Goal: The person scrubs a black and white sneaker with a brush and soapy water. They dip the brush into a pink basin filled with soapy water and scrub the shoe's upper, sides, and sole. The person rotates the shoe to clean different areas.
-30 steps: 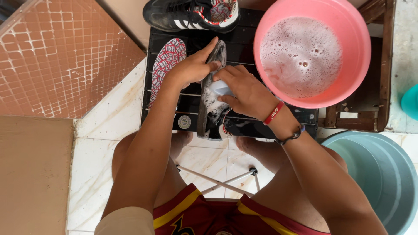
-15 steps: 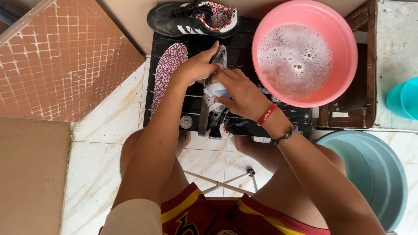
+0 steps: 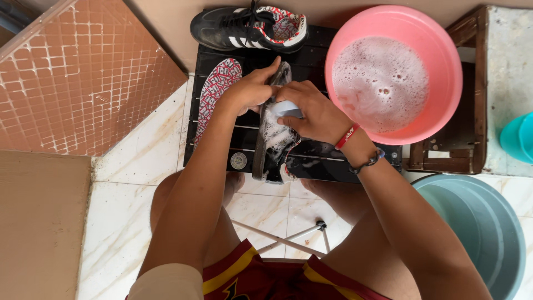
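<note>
Head view, looking straight down. Left hand (image 3: 252,89) closed around the toe end of a black shoe (image 3: 273,145), fingers wrapped over its upper edge, holding it on its side on a black slatted table (image 3: 327,166). Right hand (image 3: 311,114) clenched on a pale blue brush (image 3: 287,108), pressed against the shoe's inner side just beside the left hand. White foam on the shoe below the brush, running down toward the heel. Red band (image 3: 346,136) and dark beaded bracelet (image 3: 369,161) on the right wrist.

Beyond the right hand, up and to its right: pink basin (image 3: 444,50) on the table's far corner, holding soapy water with a thick layer of white suds over most of the surface. Nothing else visible floating in it.

Below the right forearm, on the floor: grey-blue bucket (image 3: 499,233), only partly in frame, inside bare as far as visible. Further right at the frame edge: part of a teal container (image 3: 519,136), contents out of sight, beside a wooden crate (image 3: 472,83).

Just left of the left hand: patterned red and white insole (image 3: 219,91) lying flat on the slats. Beyond both hands, at the table's far edge: second black shoe with white stripes (image 3: 247,28), same patterned lining showing inside.

Left of the left arm: brown tiled slab (image 3: 78,78) leaning over white marble floor tiles (image 3: 127,183).
</note>
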